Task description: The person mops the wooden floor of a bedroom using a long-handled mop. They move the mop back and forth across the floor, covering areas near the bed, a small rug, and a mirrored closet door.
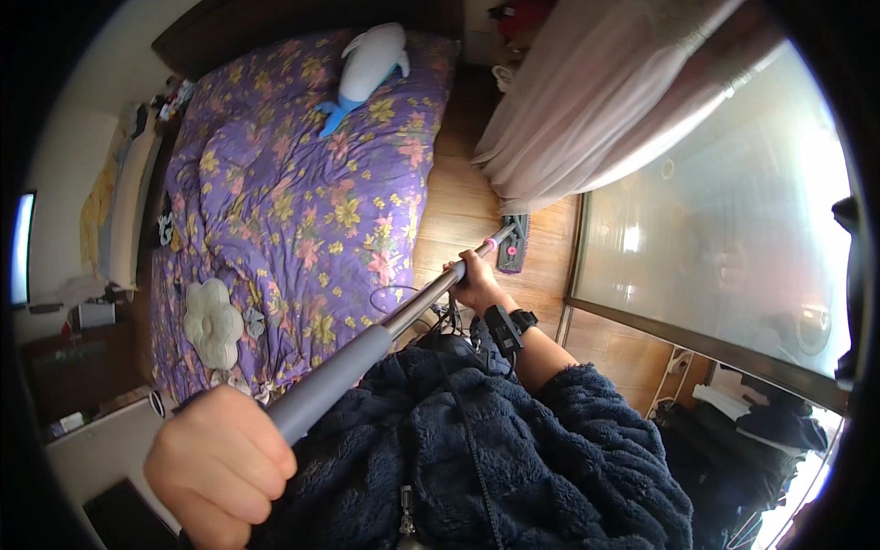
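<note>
A flat mop with a grey and metal pole (421, 302) slants from the lower left up to the middle right. My left hand (220, 467) is closed in a fist around the upper end of its grey grip. Further down the pole, my right hand (476, 280) holds it by a grey collar, below which sits a pink ring. The mop head (513, 253), dark grey with a pink round part, rests on the wood floor (450, 206). Its far end touches or lies just under the hem of a pale pink curtain (550, 130).
To the left stands a bed with a purple floral cover (295, 206), holding a white and blue plush toy (371, 62) and a flower-shaped cushion (213, 323). A framed frosted glass panel (687, 261) rises to the right. Dark clothes (722, 447) hang or lie at lower right.
</note>
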Demonstrator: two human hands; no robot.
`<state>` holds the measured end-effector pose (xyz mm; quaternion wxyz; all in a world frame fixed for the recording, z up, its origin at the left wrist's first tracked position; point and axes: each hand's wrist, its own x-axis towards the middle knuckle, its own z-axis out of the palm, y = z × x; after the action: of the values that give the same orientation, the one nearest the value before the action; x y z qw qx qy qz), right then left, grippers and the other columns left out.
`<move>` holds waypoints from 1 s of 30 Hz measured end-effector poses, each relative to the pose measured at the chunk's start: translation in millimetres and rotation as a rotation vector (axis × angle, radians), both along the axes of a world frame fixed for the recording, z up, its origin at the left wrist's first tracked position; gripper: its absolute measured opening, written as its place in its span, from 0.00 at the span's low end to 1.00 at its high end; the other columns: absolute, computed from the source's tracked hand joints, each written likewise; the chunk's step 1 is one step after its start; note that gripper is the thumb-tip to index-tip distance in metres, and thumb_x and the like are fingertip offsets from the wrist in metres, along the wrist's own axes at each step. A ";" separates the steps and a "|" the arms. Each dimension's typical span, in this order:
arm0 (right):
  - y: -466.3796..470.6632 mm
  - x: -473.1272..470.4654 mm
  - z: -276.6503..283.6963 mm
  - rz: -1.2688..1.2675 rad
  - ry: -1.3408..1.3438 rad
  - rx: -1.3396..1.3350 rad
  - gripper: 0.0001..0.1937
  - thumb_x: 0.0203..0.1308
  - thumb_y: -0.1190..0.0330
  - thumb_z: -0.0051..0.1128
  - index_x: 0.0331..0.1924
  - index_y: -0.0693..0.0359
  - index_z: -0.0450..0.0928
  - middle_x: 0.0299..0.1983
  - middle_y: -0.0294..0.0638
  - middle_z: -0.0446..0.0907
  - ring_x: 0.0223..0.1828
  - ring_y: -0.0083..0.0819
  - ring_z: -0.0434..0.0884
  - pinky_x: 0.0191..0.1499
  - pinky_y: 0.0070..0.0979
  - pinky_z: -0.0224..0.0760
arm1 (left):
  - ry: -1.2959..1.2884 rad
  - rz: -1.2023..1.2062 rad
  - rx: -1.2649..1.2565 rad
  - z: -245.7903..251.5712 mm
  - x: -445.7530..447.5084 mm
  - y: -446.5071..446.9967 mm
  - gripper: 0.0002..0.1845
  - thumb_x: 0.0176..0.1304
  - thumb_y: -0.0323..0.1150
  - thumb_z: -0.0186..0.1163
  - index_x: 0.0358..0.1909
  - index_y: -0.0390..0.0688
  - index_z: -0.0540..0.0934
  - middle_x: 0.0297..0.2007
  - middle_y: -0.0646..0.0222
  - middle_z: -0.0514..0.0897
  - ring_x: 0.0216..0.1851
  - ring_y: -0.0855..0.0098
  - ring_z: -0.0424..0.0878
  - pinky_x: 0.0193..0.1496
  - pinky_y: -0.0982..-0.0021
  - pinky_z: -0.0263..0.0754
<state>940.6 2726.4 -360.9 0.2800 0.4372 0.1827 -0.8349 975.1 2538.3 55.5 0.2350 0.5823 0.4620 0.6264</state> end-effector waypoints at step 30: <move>-13.2 -427.2 -129.4 -0.026 0.266 -0.637 0.06 0.56 0.69 0.52 0.25 0.59 0.70 0.20 0.32 0.72 0.24 0.22 0.75 0.31 0.21 0.75 | 0.140 0.372 -0.100 -146.0 -272.8 15.7 0.16 0.49 0.26 0.53 0.09 0.45 0.60 0.13 0.73 0.59 0.16 0.74 0.64 0.21 0.75 0.60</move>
<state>513.4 2713.2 -490.3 0.3654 0.2177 -0.0579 -0.9032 702.3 2554.1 -90.6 0.1112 0.5165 0.6073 0.5933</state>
